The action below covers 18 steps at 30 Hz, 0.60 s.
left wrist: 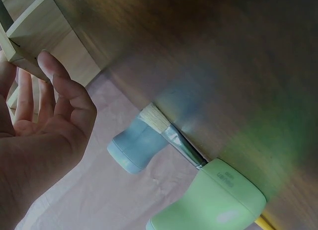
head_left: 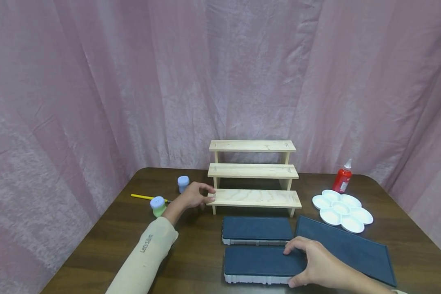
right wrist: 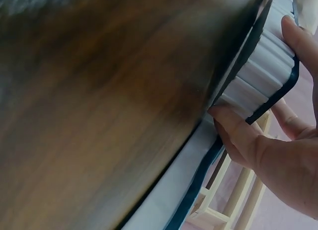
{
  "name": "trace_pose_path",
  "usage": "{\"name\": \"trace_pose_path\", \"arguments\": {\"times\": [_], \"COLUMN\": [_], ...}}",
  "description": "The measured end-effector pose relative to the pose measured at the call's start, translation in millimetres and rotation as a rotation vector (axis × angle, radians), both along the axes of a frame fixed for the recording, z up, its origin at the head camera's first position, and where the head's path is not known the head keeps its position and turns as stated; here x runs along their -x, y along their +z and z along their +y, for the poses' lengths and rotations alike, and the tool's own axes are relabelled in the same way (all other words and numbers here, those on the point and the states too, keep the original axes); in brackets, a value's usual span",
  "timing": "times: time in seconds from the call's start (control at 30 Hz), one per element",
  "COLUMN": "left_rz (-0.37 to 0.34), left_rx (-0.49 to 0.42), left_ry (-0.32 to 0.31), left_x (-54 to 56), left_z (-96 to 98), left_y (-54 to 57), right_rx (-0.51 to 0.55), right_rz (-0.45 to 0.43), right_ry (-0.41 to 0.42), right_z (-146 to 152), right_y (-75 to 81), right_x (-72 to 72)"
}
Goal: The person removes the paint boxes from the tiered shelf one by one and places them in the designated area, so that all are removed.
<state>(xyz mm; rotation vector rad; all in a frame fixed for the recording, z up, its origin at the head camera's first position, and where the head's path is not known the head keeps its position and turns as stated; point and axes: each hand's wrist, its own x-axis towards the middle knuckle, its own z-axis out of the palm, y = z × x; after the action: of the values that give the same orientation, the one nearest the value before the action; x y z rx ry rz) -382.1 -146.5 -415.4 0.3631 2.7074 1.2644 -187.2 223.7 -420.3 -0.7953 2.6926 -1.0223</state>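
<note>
A pale wooden three-step display stand (head_left: 255,197) stands at the back of the table. My left hand (head_left: 195,195) pinches the left end of its lowest board between thumb and fingers; the left wrist view shows the fingertips at the board's corner (left wrist: 27,63). In front of the stand lie two long boxes with dark blue lids and white ribbed sides, one behind the other. With thumb and fingers spread across its right end, my right hand (head_left: 316,261) grips the nearer box (head_left: 261,261). The farther box (head_left: 257,228) sits just beyond my right fingertips.
A dark blue flat panel (head_left: 345,249) lies right of the boxes. Behind it are a white flower-shaped palette (head_left: 341,209) and a red bottle (head_left: 341,179). Left of the stand are a green waisted container (head_left: 158,207), a blue one (head_left: 183,183) and a yellow-handled paintbrush (head_left: 141,197).
</note>
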Motion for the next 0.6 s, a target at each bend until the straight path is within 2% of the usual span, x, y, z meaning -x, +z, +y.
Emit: {"name": "trace_pose_path", "arguments": {"times": [0.33, 0.6], "left_rz": [0.006, 0.179], "left_rx": [0.005, 0.11], "left_ry": [0.011, -0.086], "left_x": [-3.7, 1.5], "left_z": [2.1, -2.5], "left_y": [0.5, -1.5], "right_rx": [0.008, 0.01], "right_rz": [0.03, 0.038], "right_ry": [0.013, 0.035], "right_z": [-0.8, -1.7], "right_y": [-2.7, -2.6], "right_x": [-3.0, -2.5]}}
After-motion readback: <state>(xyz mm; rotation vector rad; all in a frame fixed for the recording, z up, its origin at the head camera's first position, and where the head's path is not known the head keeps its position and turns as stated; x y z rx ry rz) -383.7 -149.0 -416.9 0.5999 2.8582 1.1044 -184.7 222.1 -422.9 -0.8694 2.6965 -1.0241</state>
